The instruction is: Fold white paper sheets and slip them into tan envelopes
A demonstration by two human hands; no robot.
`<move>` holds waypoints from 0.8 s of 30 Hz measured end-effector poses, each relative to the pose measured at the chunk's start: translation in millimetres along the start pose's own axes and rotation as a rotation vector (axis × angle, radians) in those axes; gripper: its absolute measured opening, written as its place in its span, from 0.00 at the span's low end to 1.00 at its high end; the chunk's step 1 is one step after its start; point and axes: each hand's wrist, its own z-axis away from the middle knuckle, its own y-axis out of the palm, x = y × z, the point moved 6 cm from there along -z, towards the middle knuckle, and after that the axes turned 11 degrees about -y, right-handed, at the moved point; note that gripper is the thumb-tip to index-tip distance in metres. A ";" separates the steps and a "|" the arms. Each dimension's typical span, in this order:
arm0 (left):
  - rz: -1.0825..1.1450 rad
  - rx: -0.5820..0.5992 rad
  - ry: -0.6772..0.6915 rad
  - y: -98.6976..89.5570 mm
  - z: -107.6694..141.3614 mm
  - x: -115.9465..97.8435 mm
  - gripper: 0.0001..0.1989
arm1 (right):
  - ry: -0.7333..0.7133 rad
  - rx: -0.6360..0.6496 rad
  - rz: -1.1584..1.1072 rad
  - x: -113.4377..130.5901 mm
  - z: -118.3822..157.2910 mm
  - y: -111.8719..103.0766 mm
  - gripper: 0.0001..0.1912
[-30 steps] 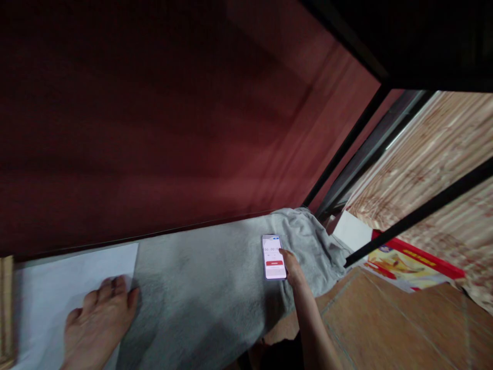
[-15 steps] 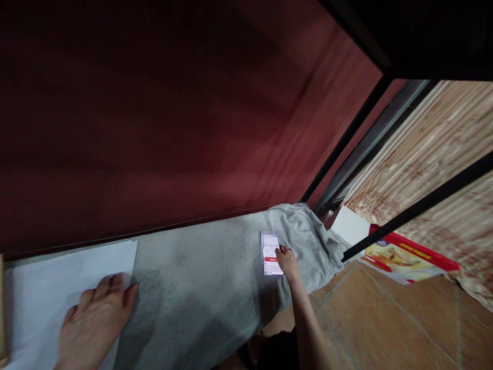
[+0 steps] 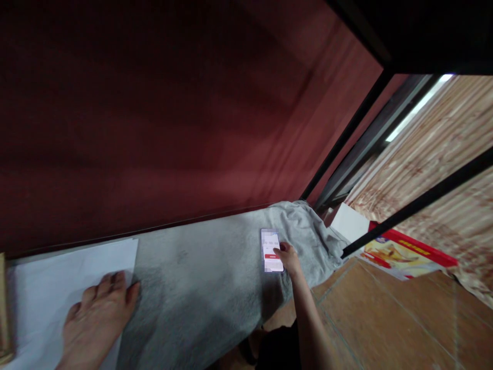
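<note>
My left hand (image 3: 96, 316) lies palm down with fingers apart on white paper sheets (image 3: 38, 288) at the left of a grey cloth-covered surface (image 3: 192, 277). Toward the right end of that surface, my right hand (image 3: 288, 259) grips the right edge of a smartphone (image 3: 271, 262). Its thumb rests over the lit screen, near a red bar. A line of digits shows above the bar, too small to read surely. The other fingers are mostly hidden, and a dark shadow falls on the cloth below the phone.
A dark red panel (image 3: 154, 128) rises behind the surface. Black bars (image 3: 346, 136) frame the right side. On the tiled floor (image 3: 385, 308) lies a red and yellow printed box (image 3: 400, 252) beside a patterned curtain (image 3: 442, 169). A wooden edge (image 3: 4, 308) shows at far left.
The view has shifted slightly, showing a bright strip at upper right. My right thumb sits a little further left over the phone. The left hand stays flat on the paper.
</note>
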 end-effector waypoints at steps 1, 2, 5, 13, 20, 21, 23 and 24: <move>-0.037 -0.013 0.007 -0.1 0.5 -0.8 0.29 | -0.005 -0.006 0.001 0.0 -0.2 -0.1 0.10; -0.086 -0.030 0.017 0.2 1.0 -1.6 0.29 | -0.011 -0.013 0.006 0.3 -0.3 -0.4 0.10; -0.152 -0.067 0.031 1.8 1.5 -2.4 0.29 | -0.018 -0.036 0.016 1.8 -0.1 -1.5 0.09; -0.133 -0.074 0.036 6.4 -1.5 -0.1 0.27 | -0.012 -0.044 -0.004 3.7 1.0 -0.9 0.08; -0.137 -0.093 0.036 5.9 -0.3 0.1 0.27 | 0.015 -0.013 -0.056 2.1 0.5 -4.0 0.08; -0.131 -0.099 0.039 5.5 0.1 0.1 0.27 | 0.021 -0.013 -0.064 1.1 0.0 -4.9 0.08; -0.119 -0.105 0.054 5.3 0.7 -0.5 0.28 | 0.033 -0.017 -0.082 -1.8 -1.2 -6.3 0.07; -0.119 -0.109 0.060 5.3 0.8 -0.7 0.28 | 0.040 -0.021 -0.091 -3.5 -1.8 -6.5 0.07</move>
